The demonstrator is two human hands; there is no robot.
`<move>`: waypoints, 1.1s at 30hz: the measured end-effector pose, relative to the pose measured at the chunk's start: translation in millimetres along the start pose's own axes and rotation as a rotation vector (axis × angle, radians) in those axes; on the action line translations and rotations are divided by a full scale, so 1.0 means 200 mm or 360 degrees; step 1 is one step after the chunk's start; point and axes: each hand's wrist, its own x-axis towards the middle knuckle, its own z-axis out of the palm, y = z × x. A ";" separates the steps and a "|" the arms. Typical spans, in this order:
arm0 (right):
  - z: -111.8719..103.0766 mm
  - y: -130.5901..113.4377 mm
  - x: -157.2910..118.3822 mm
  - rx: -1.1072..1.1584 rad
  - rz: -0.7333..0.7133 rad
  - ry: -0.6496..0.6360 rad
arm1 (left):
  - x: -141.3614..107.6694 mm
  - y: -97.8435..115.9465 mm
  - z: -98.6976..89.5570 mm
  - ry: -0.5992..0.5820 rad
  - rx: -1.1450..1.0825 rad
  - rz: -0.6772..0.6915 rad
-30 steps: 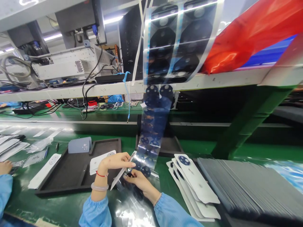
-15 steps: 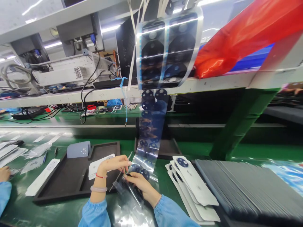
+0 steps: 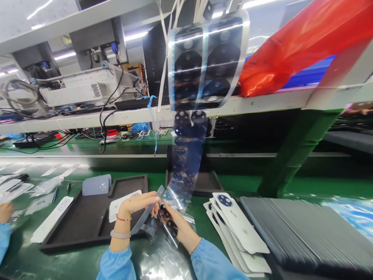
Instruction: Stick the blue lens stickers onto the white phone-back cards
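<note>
My left hand (image 3: 139,202) is closed on a thin grey phone back panel (image 3: 142,220), which stands tilted nearly edge-on to me. Close beside it, my right hand (image 3: 182,225) pinches the loose lower end of a clear film strip (image 3: 186,163) that carries dark round camera-lens pieces. That strip hangs from a wide roll (image 3: 208,66) at the shelf and reaches down to my fingers. My fingertips nearly meet at the panel's upper part; whether the film touches the panel I cannot tell. Crumpled clear film (image 3: 166,258) lies below my hands.
Left of me, a black tray (image 3: 72,241) holds a blue-grey panel (image 3: 97,186) and white panels (image 3: 114,210). Fanned white phone backs (image 3: 241,229) lie at right, beside a long row of dark grey panels (image 3: 279,225). Another person's hand (image 3: 6,212) is at far left.
My left hand has turned the grey panel so that more of its face shows. My right hand has rotated upward, with the dark pieces on the film now showing at its fingers.
</note>
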 end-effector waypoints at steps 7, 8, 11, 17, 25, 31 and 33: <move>-0.01 -0.14 -0.02 -0.0019 -0.0263 0.0169 | 0.01 0.03 0.03 0.0049 -0.0052 0.0160; -0.02 -0.16 -0.03 -0.0053 -0.0349 0.0219 | 0.00 0.04 0.03 0.0070 -0.0052 0.0207; -0.02 -0.25 -0.06 -0.0200 -0.0707 0.0441 | -0.02 0.09 0.05 0.0106 -0.0069 0.0356; -0.03 -0.39 -0.19 -0.0502 -0.1440 0.0816 | 0.00 0.10 0.20 -0.0129 -0.0453 0.0644; -0.01 -0.44 -0.29 -0.0405 -0.1270 0.0295 | 0.00 0.14 0.42 0.0033 -0.1060 0.0848; -0.04 -0.60 -0.46 -0.0625 -0.0941 -0.0525 | 0.05 0.13 0.35 -0.0253 -0.1416 0.1019; -0.06 -0.65 -0.49 -0.0818 -0.1046 -0.0330 | 0.05 0.13 0.34 -0.0152 -0.1467 0.1009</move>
